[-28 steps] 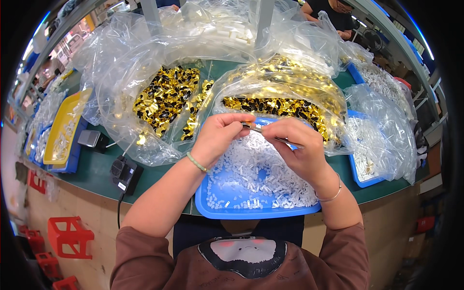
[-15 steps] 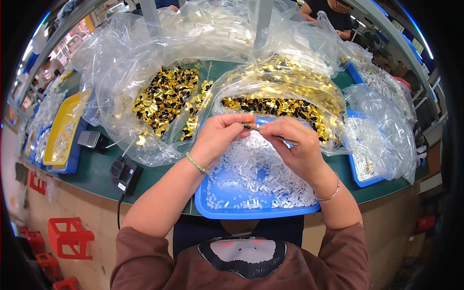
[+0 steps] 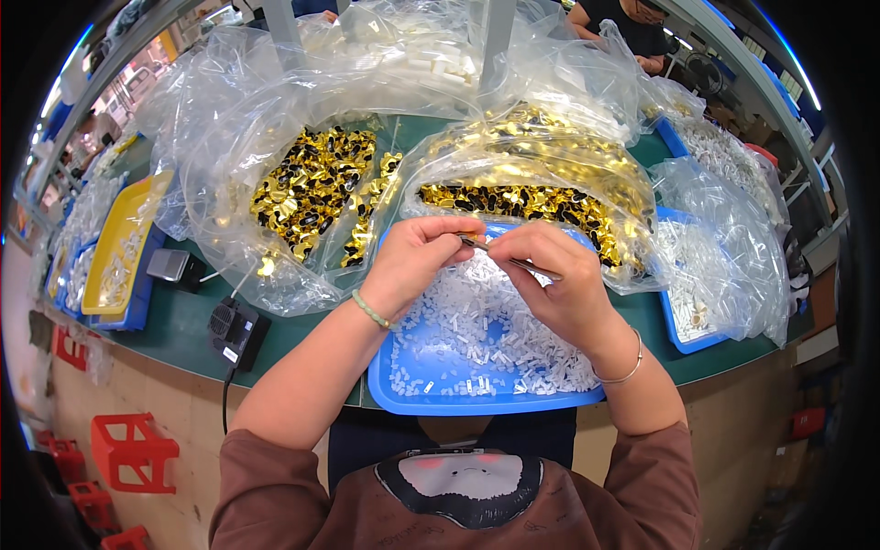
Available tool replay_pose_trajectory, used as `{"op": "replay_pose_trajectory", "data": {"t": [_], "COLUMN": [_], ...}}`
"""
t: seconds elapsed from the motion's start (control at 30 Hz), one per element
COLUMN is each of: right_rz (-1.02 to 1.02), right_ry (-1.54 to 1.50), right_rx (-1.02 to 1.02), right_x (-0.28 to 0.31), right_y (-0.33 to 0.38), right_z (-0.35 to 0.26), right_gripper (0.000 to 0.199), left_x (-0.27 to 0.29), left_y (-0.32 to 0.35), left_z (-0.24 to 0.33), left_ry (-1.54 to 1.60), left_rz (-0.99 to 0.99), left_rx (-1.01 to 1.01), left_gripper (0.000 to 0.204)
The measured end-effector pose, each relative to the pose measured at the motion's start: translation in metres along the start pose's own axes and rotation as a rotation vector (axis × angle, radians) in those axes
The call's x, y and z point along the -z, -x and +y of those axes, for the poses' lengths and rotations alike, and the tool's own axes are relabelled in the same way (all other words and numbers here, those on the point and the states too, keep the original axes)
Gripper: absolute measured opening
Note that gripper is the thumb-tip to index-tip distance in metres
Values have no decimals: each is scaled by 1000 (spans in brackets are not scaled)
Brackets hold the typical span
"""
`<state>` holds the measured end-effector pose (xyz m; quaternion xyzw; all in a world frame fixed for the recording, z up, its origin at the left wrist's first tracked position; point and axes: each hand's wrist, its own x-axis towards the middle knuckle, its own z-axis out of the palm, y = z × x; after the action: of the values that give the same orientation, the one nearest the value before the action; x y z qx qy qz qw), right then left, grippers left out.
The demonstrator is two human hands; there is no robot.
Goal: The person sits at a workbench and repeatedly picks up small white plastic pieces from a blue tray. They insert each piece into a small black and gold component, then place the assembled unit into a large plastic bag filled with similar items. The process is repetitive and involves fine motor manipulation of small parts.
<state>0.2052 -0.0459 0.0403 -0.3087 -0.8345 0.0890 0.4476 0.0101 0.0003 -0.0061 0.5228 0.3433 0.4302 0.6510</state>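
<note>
My left hand is closed in a pinch over the far part of a blue tray. Between its thumb and forefinger sits a small dark and gold piece, mostly hidden by the fingertips. My right hand grips slim metal tweezers, their tip meeting the small piece. Under both hands, many small white plastic pieces lie in the tray. Beyond the tray, clear plastic bags hold shiny gold and black pieces like the one I hold.
Left of me stand a yellow tray on a blue bin and a small black device with a cable. At right, a blue tray of white pieces lies partly under plastic film. A person sits across the table.
My right hand has moved slightly left, and the rear end of the tweezers sits a little lower. My left hand stays where it was, still pinching the small piece.
</note>
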Motion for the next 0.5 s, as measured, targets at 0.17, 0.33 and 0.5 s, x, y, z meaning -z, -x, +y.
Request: {"op": "replay_pose_trajectory", "data": {"t": [0.17,0.33,0.5], "right_rz": [-19,-30,-12], "right_ry": [12,43,68], "right_rx": [41,84,72], "right_x": [2,2,-3], "right_y": [0,2,4], "right_z": [1,2,3], "right_gripper": [20,21,22], "left_x": [-1,-1,-1], "left_y": [0,1,0], "left_z": [0,3,4], "left_ry": [35,72,119], "left_rz": [9,11,18], "left_rx": [8,17,30], "left_gripper": [29,29,30]}}
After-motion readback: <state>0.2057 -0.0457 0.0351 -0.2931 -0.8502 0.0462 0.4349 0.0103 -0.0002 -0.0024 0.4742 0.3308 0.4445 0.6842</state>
